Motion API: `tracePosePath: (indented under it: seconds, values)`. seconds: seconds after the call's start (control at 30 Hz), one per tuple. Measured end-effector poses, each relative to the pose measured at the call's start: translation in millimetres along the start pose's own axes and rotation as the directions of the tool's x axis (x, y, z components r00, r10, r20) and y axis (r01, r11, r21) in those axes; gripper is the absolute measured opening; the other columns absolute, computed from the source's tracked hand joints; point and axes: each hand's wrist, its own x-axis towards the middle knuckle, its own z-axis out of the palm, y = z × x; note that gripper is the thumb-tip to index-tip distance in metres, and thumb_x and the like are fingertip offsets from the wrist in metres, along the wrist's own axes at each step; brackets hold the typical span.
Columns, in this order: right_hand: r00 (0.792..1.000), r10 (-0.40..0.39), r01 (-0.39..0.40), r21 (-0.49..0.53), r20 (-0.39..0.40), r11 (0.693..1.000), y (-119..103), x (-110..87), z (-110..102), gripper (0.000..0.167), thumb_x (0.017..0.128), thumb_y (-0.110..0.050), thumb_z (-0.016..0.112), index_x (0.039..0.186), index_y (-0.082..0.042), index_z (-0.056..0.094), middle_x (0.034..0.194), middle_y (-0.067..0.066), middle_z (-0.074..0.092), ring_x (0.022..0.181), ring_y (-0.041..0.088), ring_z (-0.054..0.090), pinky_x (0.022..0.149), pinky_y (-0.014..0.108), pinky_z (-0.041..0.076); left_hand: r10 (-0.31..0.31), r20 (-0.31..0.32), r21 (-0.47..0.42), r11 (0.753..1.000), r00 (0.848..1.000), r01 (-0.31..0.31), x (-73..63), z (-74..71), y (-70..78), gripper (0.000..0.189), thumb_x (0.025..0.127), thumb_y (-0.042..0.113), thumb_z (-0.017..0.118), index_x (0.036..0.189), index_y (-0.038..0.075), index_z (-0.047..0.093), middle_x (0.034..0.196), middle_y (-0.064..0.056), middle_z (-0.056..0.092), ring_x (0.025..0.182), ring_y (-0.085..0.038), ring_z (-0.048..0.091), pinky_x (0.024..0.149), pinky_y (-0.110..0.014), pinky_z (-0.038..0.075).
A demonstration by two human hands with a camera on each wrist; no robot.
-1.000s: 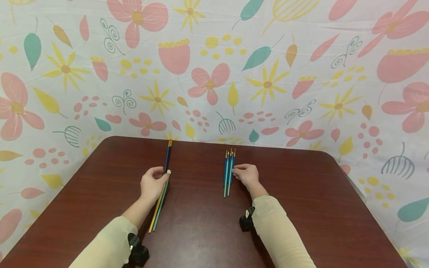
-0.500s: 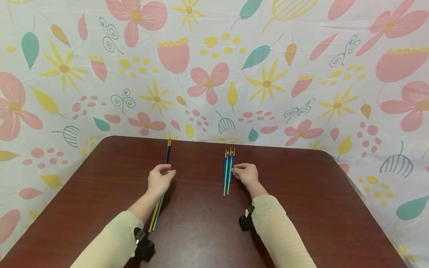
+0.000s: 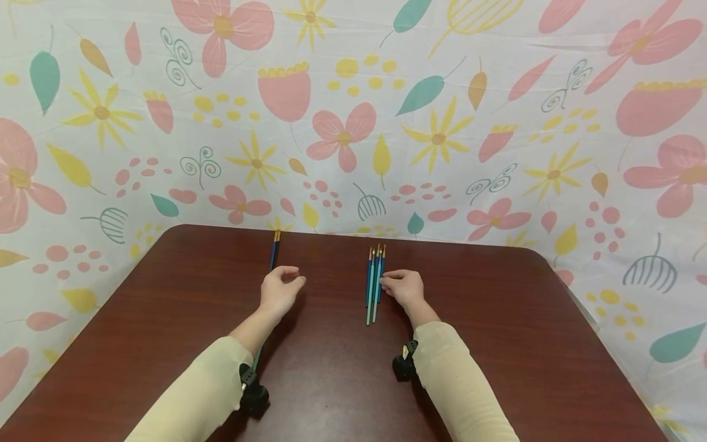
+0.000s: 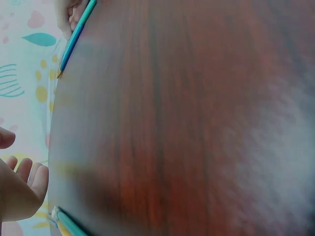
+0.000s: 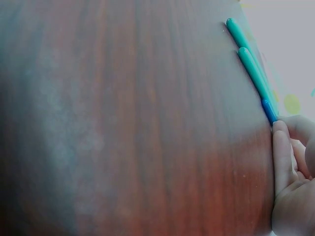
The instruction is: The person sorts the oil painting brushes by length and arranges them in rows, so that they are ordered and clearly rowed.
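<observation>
We see a brown table (image 3: 331, 380) and, over it, a left hand (image 3: 279, 294) with loosely released fingers and a right hand (image 3: 405, 287). Between them lies a paintbrush cluster (image 3: 377, 288); we see the right fingertips pinching its rightmost blue brush (image 5: 269, 112).

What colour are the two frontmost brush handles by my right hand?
Turquoise-green handles, clearest in the right wrist view.

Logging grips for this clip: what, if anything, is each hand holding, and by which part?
The left hand holds nothing. The right hand meets a blue brush at the handle; whether it pinches or merely touches cannot be told.
</observation>
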Motion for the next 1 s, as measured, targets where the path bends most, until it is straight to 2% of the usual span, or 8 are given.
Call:
tracePosePath:
  seconds: [0.23,0.53,0.77,1.0]
  values:
    - [1.000,0.003,-0.003,0.009,-0.002,1.000,1,0.8,0,0.025,0.084,-0.014,0.069,0.106,-0.001,0.071,0.104,0.018,0.068,0.073,0.009,0.066,0.070,0.027,0.058,0.021,0.019,0.016,1.000,1.000,-0.021,5.3,14.9,4.8,0.036,0.087,0.022,0.065,0.119,0.005,0.061,0.117,-0.010,0.062,0.107,-0.026,0.061,0.084,-0.038,0.051]
    - [1.000,0.007,-0.007,0.012,-0.003,1.000,0,0.5,0,0.025,0.085,-0.012,0.069,0.107,0.000,0.070,0.105,0.019,0.068,0.076,0.011,0.067,0.071,0.027,0.058,0.060,0.042,0.012,0.998,0.997,-0.060,12.2,42.9,10.8,0.034,0.085,0.018,0.066,0.116,0.004,0.063,0.113,-0.011,0.065,0.105,-0.028,0.063,0.085,-0.040,0.052]
    - [1.000,0.002,-0.002,0.014,-0.004,1.000,0,0.4,-1,0.025,0.085,-0.013,0.069,0.106,0.000,0.070,0.103,0.019,0.068,0.074,0.010,0.066,0.071,0.027,0.058,0.120,0.059,0.005,0.993,0.991,-0.121,12.9,64.5,17.7,0.030,0.084,0.014,0.065,0.111,0.002,0.064,0.105,-0.010,0.066,0.098,-0.026,0.065,0.076,-0.035,0.054]
    - [1.000,0.003,-0.003,0.019,-0.005,1.000,0,-0.9,0,0.025,0.084,-0.012,0.069,0.106,0.001,0.070,0.103,0.020,0.068,0.076,0.013,0.067,0.071,0.029,0.058,0.116,0.080,-0.036,0.993,0.990,-0.113,19.1,89.0,20.6,0.032,0.085,0.013,0.066,0.114,0.002,0.063,0.109,-0.012,0.066,0.102,-0.028,0.063,0.088,-0.041,0.053]
